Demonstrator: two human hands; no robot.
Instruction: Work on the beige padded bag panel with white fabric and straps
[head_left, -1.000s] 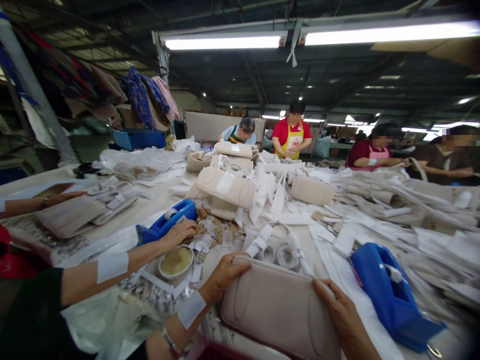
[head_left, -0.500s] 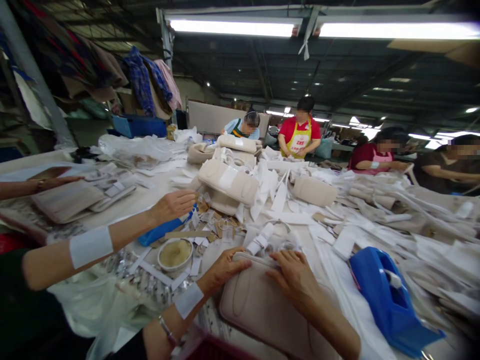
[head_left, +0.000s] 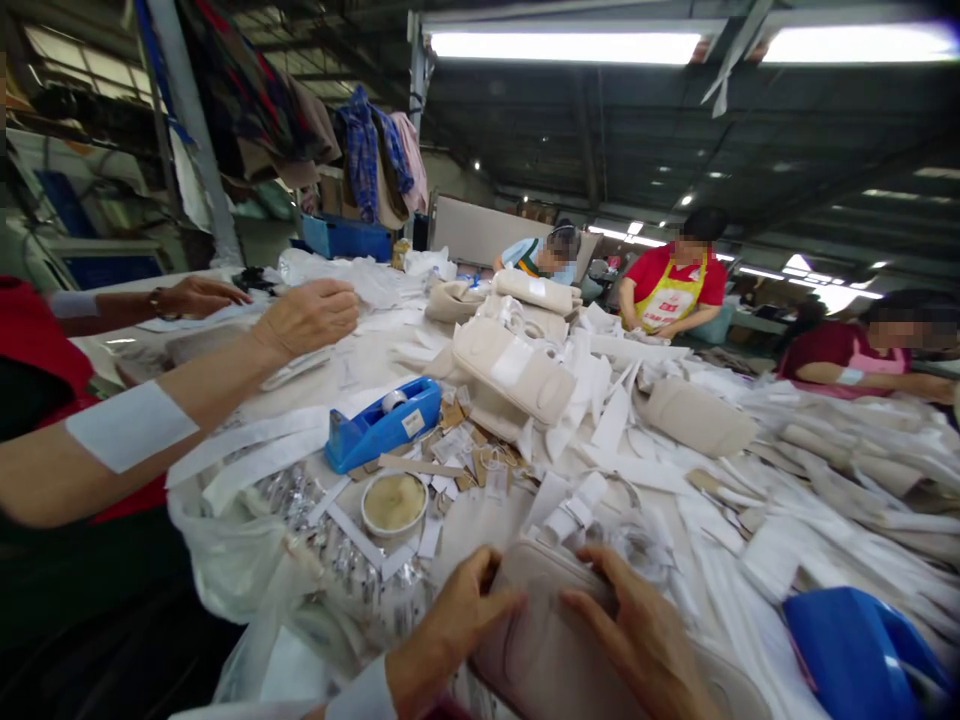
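Observation:
A beige handbag [head_left: 551, 655] lies at the bottom middle of the head view, its rounded edge towards the table's far side. My left hand [head_left: 457, 625] grips its left corner, thumb on top and fingers around the edge. Over the right part of that edge curls my right hand [head_left: 641, 635], thumb on the bag's face and fingers at the rim. Just beyond the bag is a strap wrapped in white paper [head_left: 576, 510]. The bag's lower part runs out of view.
Left of my hands stand a round tub of yellowish paste [head_left: 394, 503] and a blue tape dispenser [head_left: 384, 422]. Another blue dispenser [head_left: 862, 645] sits right. Wrapped bags [head_left: 514, 370] are piled ahead. A co-worker's arm [head_left: 217, 400] reaches in from the left; several people work around the table.
My view has turned left, so the scene sits further right. Both my hands stay on the handbag. The co-worker's hand has moved away from the left tape dispenser, which now shows fully.

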